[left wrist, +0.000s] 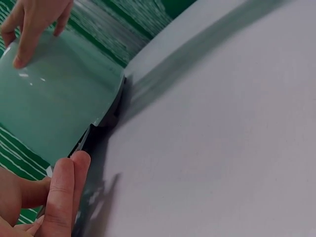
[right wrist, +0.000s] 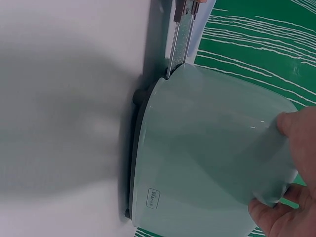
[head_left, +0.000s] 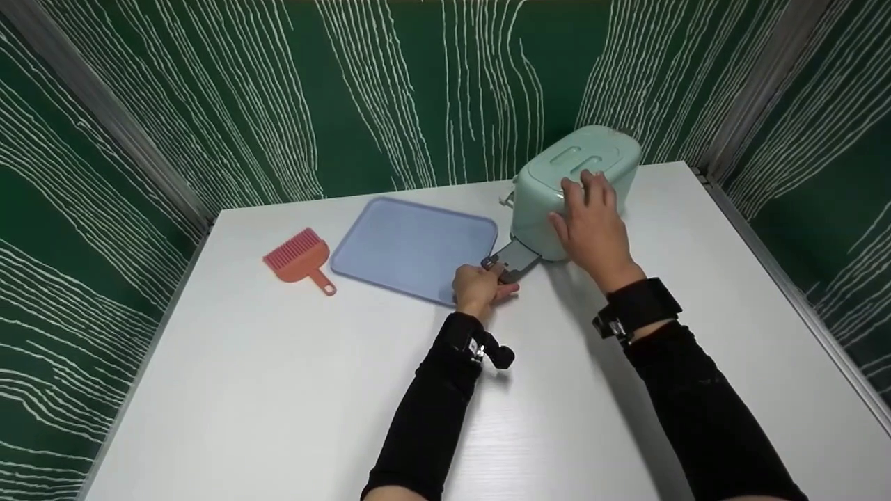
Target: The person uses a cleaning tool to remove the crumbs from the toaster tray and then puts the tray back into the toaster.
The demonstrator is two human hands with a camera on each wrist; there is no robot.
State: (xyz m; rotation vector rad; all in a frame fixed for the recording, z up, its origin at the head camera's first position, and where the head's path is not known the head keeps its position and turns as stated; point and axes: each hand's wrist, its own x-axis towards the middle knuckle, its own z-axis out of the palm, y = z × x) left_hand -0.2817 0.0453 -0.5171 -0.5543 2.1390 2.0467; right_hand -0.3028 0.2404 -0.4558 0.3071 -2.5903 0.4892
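- On the counter (head_left: 292, 390), at far right and near the green wall (head_left: 480, 90): a mint-green toaster (head_left: 546, 195), two slots (head_left: 565, 154) on the top, a small lever (head_left: 508, 200) on the left end.
- Grips with the right hand (head_left: 595, 233) the upper edge of this toaster, fingers bent over the top, thumb pressed on the broad side.
- Pinches with the left hand (head_left: 477, 285) the dark outer end of a flat grey crumb tray (head_left: 518, 257), two fingers stretched out below.
- For the crumb tray: reaches from the toaster's lower edge to the left hand; depth inside not possible to tell.
- Left of the toaster, flat on the counter: a blue tray (head_left: 418, 247), partly behind the left hand.
- Further left, just beside the blue tray: an orange brush (head_left: 304, 265) with red bristles (head_left: 292, 250).
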